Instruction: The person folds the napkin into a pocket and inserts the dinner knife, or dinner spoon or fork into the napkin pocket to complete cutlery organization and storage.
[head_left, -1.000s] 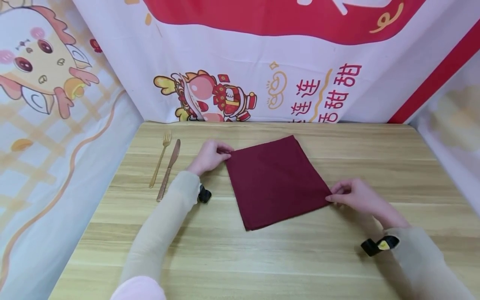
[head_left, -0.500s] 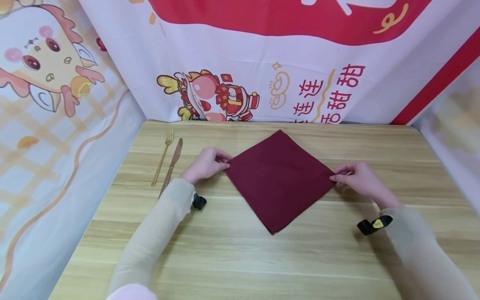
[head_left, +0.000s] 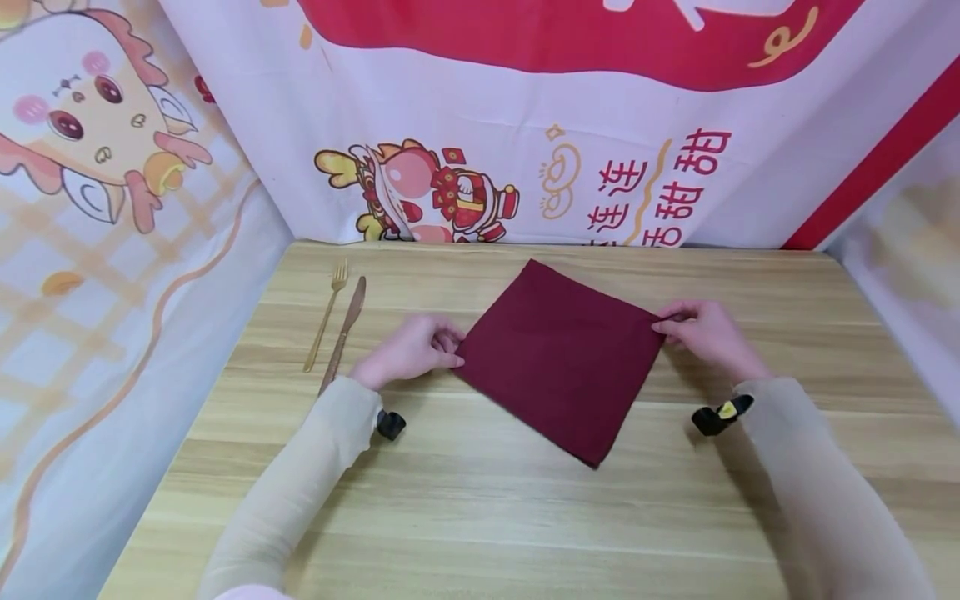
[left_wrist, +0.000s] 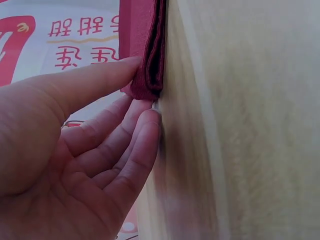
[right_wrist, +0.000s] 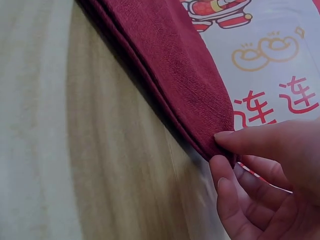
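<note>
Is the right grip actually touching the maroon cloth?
Touching: in the right wrist view, the right grip pinches the maroon cloth by one corner, the thumb lying on the fabric.

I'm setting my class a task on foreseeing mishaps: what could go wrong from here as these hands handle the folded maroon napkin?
The folded maroon napkin shows layers at its edge, which might slide out of line if tugged unevenly. The right hand pinches only a corner, so that corner could slip free. In the head view, the left sleeve overlaps the table knife and might nudge it.
</note>
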